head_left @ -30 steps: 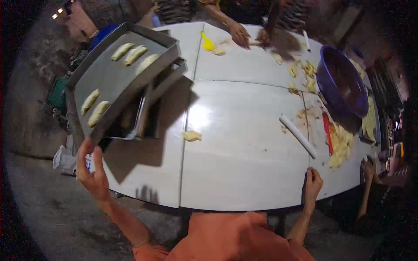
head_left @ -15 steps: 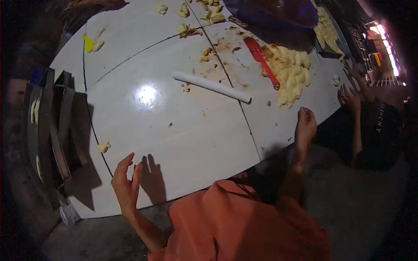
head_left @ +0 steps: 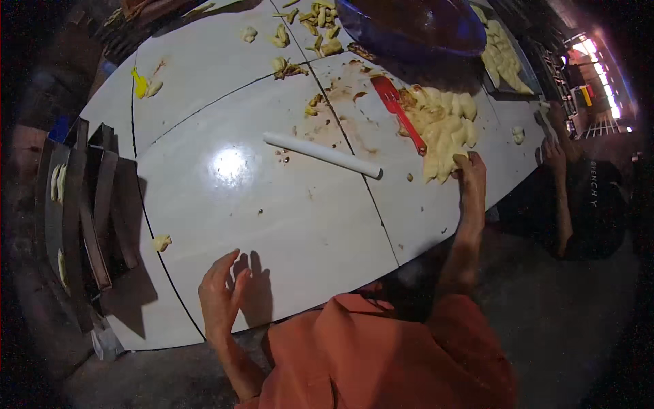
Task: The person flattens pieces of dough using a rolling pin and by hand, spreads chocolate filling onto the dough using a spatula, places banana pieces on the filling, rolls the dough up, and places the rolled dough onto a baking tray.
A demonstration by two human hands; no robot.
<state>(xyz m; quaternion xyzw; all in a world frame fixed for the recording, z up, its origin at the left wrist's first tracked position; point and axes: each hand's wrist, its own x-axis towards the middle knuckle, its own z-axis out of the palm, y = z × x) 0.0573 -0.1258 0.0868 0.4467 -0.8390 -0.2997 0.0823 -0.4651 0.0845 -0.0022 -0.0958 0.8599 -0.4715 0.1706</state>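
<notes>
Pale yellow dough on a white table; the step in hand looks like fetching a piece from the pile.

Left to right: stacked dark trays (head_left: 82,204) at the table's left edge; a small dough scrap (head_left: 161,242) beside them; left hand (head_left: 221,296) open, fingers spread, holding nothing, over the white table (head_left: 286,225); white rolling pin (head_left: 322,155) lying free mid-table; red scraper (head_left: 400,112) against the dough pile (head_left: 443,126); right hand (head_left: 470,178) at the pile's near edge, fingers on dough, grip not discernible. Judgement: next move calls for pinching off one portion cleanly without dragging the heap.
</notes>
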